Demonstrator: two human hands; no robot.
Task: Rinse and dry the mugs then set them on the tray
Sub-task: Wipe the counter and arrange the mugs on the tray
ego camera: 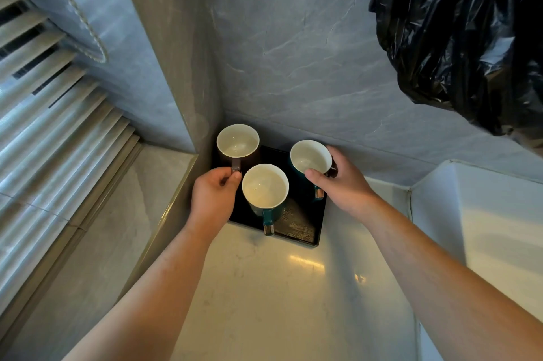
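I see three mugs upright, mouths up, on a dark tray (302, 228) pushed into the corner of a pale counter (264, 287), walls at 12 and 9 o'clock of it.

Brown mug (238, 141) sits at the tray's 10 o'clock corner, handle pointing toward 6. My left hand (213, 196) is directly at 6 o'clock of that mug, fingers curled, thumb and forefinger pinching the handle's lower end. Hand is closed on the handle, not spread.

Middle teal mug (265, 188) stands at tray centre-front, handle toward 6, hanging over the tray's near edge. It is just at 3 o'clock of my left hand, close beside the knuckles; I can't tell if they touch. No hand holds it.

Right teal mug (311, 157) is at the tray's 2 o'clock side. My right hand (342, 181) is at 4 o'clock of it, wrapped around the body: thumb lies on the near rim, fingers go round the far side at 3 o'clock. Handle shows just below the thumb, pointing to 6. Grip is closed round the mug; whether the mug's base is on the tray or lifted, I can't tell.

All three interiors are white and look empty.

Black plastic bag (458, 31) hangs at 1 o'clock of the scene. Window blinds (44, 90) at 9 o'clock.
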